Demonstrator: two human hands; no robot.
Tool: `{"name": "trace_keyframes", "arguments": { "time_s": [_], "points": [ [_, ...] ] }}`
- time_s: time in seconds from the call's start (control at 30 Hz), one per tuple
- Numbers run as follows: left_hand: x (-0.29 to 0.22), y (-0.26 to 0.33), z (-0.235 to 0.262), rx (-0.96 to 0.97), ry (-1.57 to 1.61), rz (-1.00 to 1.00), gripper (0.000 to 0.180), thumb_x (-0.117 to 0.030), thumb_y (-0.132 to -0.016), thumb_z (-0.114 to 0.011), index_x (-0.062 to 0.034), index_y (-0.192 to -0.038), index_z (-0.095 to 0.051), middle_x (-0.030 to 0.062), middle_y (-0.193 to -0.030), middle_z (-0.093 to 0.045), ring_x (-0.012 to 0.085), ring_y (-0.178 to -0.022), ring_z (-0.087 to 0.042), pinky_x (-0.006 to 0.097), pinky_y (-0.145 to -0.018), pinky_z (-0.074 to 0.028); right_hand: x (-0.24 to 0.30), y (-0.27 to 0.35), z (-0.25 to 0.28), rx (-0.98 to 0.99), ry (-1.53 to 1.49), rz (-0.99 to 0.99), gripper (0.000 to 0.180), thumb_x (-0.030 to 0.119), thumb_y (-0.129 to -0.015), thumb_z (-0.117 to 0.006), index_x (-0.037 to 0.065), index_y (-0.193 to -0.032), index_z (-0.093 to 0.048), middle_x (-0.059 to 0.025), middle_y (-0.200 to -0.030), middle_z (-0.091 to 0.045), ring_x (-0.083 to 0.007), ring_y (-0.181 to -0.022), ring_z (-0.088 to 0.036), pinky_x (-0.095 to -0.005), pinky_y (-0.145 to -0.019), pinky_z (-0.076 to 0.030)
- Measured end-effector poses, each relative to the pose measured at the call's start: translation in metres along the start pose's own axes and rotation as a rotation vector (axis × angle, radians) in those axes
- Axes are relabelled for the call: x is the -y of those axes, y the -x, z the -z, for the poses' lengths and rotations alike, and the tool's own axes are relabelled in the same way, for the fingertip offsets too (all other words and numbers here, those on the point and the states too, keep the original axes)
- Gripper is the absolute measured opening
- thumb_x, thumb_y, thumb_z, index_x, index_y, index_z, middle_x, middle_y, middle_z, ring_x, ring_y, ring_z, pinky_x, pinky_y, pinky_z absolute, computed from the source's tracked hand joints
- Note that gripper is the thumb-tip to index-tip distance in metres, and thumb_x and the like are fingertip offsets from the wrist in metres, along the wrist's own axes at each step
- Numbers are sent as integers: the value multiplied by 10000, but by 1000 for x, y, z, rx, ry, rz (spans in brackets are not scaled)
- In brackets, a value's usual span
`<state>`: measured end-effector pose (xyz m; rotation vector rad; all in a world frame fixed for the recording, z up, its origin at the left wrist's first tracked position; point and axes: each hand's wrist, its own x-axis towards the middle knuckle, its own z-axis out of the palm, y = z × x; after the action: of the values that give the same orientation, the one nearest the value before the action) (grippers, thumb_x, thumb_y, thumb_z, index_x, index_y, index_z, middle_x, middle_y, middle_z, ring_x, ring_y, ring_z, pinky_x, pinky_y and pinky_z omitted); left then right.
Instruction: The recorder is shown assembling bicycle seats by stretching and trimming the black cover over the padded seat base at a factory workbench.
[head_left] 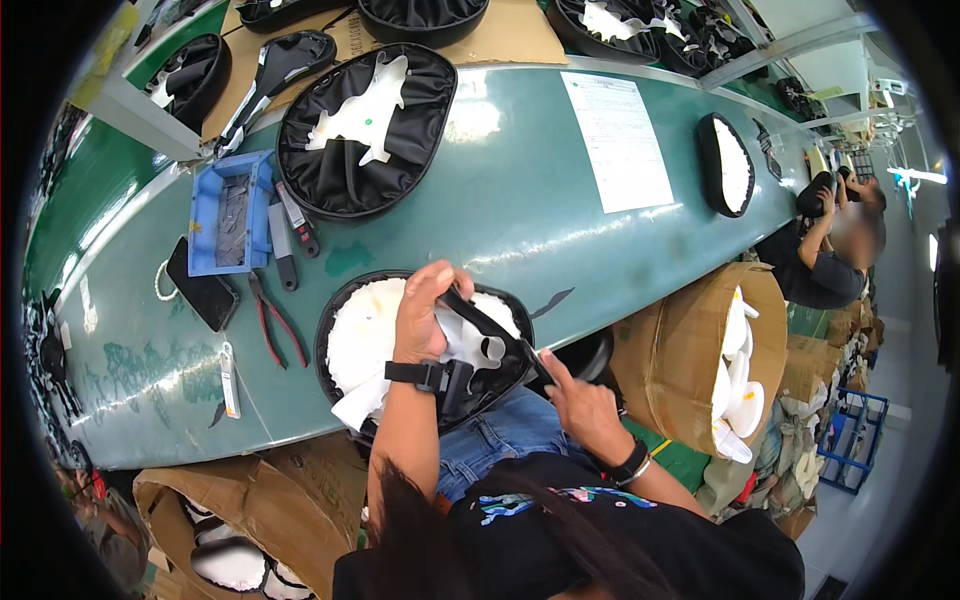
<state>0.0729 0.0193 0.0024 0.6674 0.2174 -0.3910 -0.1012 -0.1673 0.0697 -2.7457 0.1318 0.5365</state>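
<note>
Left hand [420,315]: closed around the upper end of a black strap [490,335], fingers curled over it, above the seat
Right hand [578,400]: gripping the lower end of the same strap at the seat's right edge, forefinger stretched up along it
Strap: runs slantwise from the left hand down to the right hand, taut across the seat's white inside
Seat [365,335]: upturned, black cover around a white foam inside, at the near edge of the desk, partly over the person's lap
Wrist band [425,374]: black, on the left wrist, just below the hand
Desk [520,200]: green, long, bending with the lens
Second seat [365,130]: upturned, black with a white patch, farther back on the desk, well apart from the hands
Blue tray [230,212]: left of the second seat, grey bits inside
Pliers [275,320]: red handles, on the desk left of the held seat
Phone [203,285]: black, flat, just below the blue tray
Paper [618,140]: white sheet on the desk, right of the second seat
Small seat [728,165]: white inside up, far right on the desk
Box [700,350]: brown carton right of the person, white foam pieces in it
Other person [830,250]: seated at the far right, hands raised, well apart
</note>
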Motion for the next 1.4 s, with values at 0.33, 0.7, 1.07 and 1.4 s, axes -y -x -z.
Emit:
{"name": "trace_keyframes", "arguments": {
  "time_s": [0.33, 0.7, 1.07, 1.4],
  "points": [
    [-25, -61, -30, 567, -2194, -571, 278, -353, -805, -647, -104, -687, -684, 77, -695, -635, 231, -772, -548, 397, -737, -352, -4, -147, 77, 4, 337, 258, 539, 251, -893, -585, 331, -1395, -407, -96, -652, -602, -316, -590, -606, -443, -522, -457],
    [-16, -50, -23, 31, -1740, -82, 234, -302, -715, -639, -96, -608, -614, 116, -597, -601, 333, -622, -591, 438, -637, -366, 2, -167, 83, 30, 301, 393, 555, 234, -860, -620, 316, -1380, -440, -95, -602, -576, -295, -544, -591, -416, -513, -450],
    [-41, -18, -15, -222, -385, 249, 297, -94, -801, -655, -43, -567, -478, -67, -584, -411, 36, -567, -332, 243, -512, -257, 15, -90, 49, 87, 122, 162, 566, 192, -915, -529, 142, -1445, -333, -147, -558, -568, -330, -487, -577, -455, -452, -424],
    [-30, -1, -8, 152, -1240, -76, 332, -230, -789, -659, -70, -544, -501, 24, -487, -464, 196, -514, -474, 429, -983, -249, 14, -140, 78, -7, 153, 326, 543, 211, -899, -565, 250, -1414, -398, -124, -648, -602, -324, -539, -598, -451, -477, -449]
  ]
}}
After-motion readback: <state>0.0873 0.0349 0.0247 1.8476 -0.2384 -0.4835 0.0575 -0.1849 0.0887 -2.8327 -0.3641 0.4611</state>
